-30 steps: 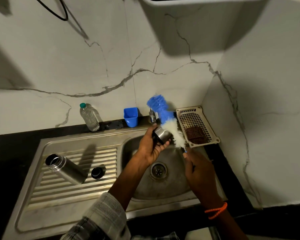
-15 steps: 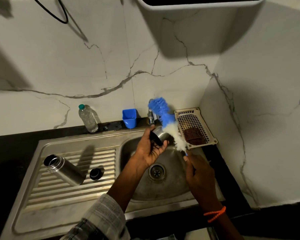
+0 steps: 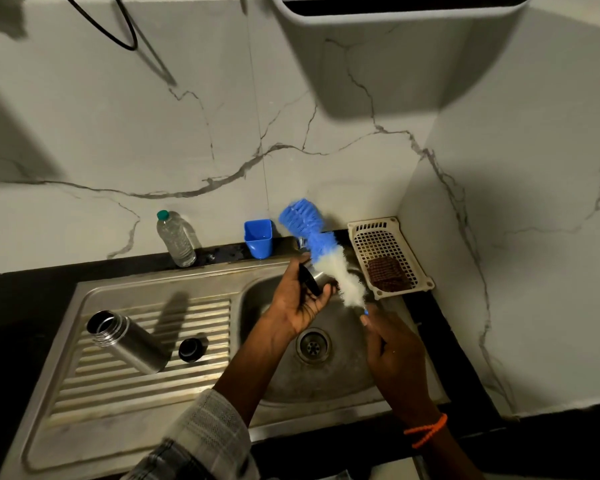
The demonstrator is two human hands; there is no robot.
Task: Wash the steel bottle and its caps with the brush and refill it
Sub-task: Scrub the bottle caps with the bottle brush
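Steel bottle: uncapped, lying on its side on the ribbed drainboard left of the sink basin, mouth up-left, probably parked there to wait its turn. Small black inner cap: just right of the bottle on the same ribs, likewise set aside. Bottle brush: over the basin's back edge, blue tip raised toward the wall, white bristles pressed against the steel outer cap, so drips fall into the basin. Left hand: above the drain, fingers curled round that cap, open side turned toward the bristles. Right hand: right of the drain, closed round the brush handle for scrubbing. Refill apparently not yet begun.
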